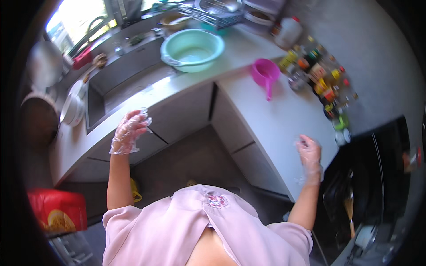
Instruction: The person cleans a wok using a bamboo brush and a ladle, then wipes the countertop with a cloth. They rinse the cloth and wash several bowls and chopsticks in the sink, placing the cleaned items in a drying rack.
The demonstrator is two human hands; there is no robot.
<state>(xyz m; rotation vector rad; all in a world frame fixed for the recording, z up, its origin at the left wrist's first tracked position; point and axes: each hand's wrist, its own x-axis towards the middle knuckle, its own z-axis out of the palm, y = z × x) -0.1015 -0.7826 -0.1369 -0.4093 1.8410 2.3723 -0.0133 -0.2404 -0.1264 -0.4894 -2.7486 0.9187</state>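
Note:
A clear plastic glove covers my left hand (129,129), which is raised before the sink's counter edge with its fingers apart and nothing in it. My right hand (309,153), also in a clear glove, is over the right-hand counter; its fingers are partly curled and no held thing shows. A pink plastic dipper (265,71) stands on that counter, its handle towards me. The mint-green basin (192,50) sits at the right end of the sink, with what looks like a little liquid in it.
Several sauce and oil bottles (322,87) line the wall at the right. The sink (133,79) lies at the left, beside stacked white bowls (72,108). A wire rack (213,15) stands behind the basin. A black cooktop (372,166) is at the far right, a red packet (60,207) at the lower left.

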